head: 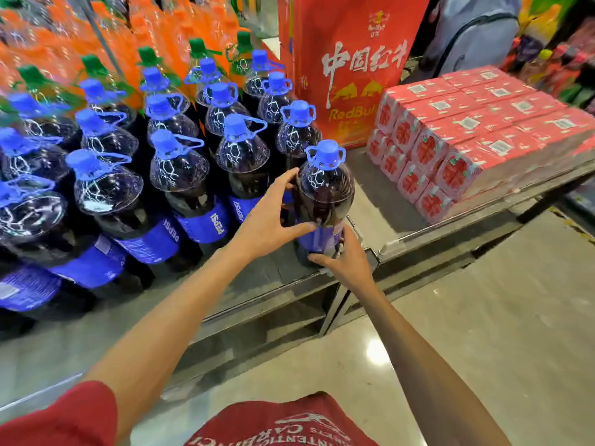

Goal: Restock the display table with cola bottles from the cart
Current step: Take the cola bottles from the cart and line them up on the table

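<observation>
Both hands clasp one cola bottle [325, 194] standing upright at the front right corner of the display table [283, 268]: left hand [267, 220] cupped around its side, right hand [346, 262] wrapped round its base. Dark cola fills it; more full bottles [180, 175] crowd the table behind.

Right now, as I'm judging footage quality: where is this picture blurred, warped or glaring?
Head view: the far-left bottles lean from lens warp and smear; the orange bottles blur; glare spots the floor; the held cola bottle is sharp.
</observation>
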A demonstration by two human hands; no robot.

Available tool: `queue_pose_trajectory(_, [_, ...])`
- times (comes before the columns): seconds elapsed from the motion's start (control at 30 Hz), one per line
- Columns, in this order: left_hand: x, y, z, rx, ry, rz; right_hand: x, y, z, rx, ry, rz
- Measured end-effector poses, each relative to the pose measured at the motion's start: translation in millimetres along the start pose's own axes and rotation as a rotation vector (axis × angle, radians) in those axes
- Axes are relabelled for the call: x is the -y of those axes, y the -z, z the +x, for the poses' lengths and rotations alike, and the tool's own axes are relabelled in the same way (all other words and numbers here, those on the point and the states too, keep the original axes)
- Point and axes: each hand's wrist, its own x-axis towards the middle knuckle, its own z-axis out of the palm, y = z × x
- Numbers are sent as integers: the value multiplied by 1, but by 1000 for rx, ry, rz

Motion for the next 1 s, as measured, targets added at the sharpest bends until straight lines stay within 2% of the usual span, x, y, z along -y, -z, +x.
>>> queue_pose_trajectory(0.2, [9, 29, -14, 207, -32, 227, 17, 2, -28, -105, -69, -212])
queue_pose_trajectory(0.27, [12, 38, -17, 308, -101, 364, 24, 4, -40, -105, -105, -289])
queue_pose_trajectory(0.47, [-2, 49, -31, 480, -283, 766, 51, 15, -102, 169, -350, -647])
queue_pose_trajectory(0.6, [-16, 36, -49, 660, -403, 1016, 62, 20, -160, 158, -506, -785])
queue_pose_trajectory(0.67, [-27, 27, -62, 735, -474, 1055, 66, 18, -191, 102, -557, -802])
queue_pose_trajectory(1.0, [-95, -30, -141, 788, -928, 881, 84, 3, -345, -140, -879, -710])
